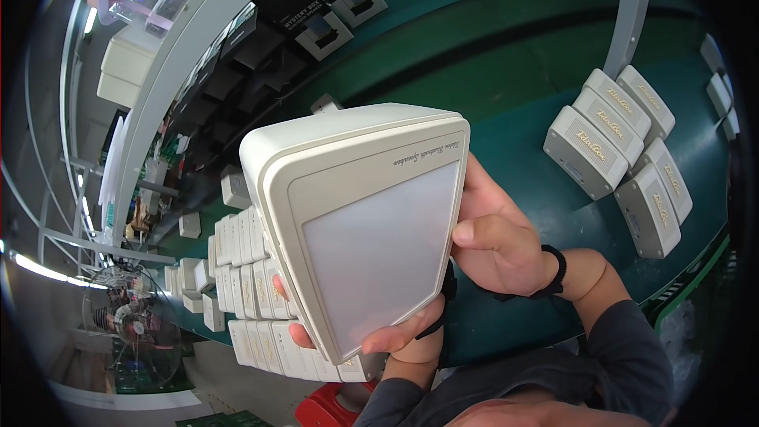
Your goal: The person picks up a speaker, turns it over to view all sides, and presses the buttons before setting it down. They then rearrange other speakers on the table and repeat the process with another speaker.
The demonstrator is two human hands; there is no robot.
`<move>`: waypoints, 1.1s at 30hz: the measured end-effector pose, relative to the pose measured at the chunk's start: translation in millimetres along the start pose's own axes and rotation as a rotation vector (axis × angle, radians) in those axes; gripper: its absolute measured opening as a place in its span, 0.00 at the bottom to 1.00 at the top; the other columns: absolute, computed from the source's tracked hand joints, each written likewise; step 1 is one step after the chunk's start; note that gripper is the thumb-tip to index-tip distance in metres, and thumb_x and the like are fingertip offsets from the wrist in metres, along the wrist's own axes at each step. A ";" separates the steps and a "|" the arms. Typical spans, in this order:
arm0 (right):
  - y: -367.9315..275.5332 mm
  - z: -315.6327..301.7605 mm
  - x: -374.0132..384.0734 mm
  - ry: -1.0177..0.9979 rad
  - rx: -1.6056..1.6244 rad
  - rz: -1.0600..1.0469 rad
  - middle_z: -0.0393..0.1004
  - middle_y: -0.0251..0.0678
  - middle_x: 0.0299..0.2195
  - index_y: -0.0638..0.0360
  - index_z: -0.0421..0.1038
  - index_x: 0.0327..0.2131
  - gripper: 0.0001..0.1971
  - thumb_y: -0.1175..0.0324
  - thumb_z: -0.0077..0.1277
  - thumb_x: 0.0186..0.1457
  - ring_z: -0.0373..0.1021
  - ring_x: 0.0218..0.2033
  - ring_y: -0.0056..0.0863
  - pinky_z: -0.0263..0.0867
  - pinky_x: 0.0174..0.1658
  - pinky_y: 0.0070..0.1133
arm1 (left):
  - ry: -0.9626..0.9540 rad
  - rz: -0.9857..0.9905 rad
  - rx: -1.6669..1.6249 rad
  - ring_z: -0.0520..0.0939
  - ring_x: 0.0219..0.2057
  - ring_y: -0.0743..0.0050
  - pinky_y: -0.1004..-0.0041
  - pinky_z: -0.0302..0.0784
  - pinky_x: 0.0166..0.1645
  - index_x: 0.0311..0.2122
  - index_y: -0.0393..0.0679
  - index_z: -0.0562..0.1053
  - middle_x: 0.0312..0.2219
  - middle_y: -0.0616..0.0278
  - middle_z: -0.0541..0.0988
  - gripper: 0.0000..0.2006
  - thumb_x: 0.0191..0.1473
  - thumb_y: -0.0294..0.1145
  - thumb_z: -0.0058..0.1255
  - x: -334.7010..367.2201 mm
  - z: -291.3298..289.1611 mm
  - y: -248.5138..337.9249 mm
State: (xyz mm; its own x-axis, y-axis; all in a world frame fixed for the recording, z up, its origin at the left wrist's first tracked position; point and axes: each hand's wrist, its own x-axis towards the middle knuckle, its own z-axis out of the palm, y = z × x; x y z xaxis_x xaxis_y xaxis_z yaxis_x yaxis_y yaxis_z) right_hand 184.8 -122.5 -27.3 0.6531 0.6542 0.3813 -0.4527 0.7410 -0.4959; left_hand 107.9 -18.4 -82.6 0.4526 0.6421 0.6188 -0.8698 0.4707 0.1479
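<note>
Both hands hold one cream box point(360, 221) up in the middle of the frame — left hand point(395, 340) fingers curl under it, right hand point(498, 241) grips its side. More boxes point(621, 150) lie on the green tabletop point(506, 95), upper right and lower left — none in hand.

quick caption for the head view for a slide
Both hands, left hand and right hand, hold a cream box-shaped device up over a green table lined with matching units.
</note>
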 end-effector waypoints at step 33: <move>-9.7 -0.4 8.5 0.063 -0.259 -0.103 0.43 0.42 0.61 0.58 0.31 0.63 0.46 0.77 0.41 0.39 0.46 0.62 0.34 0.45 0.61 0.31 | 0.272 -0.046 0.916 0.70 0.48 0.61 0.67 0.67 0.50 0.57 0.36 0.53 0.50 0.50 0.64 0.33 0.57 0.55 0.31 31.3 21.9 -25.6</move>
State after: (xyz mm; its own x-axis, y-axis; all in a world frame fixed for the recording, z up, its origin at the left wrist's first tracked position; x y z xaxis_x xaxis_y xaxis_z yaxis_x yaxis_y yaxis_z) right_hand 195.0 -124.2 -19.5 0.7276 0.5607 0.3952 -0.2172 0.7348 -0.6426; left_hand 140.1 -23.6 -50.1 0.4201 0.8078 0.4134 -0.6132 -0.0832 0.7856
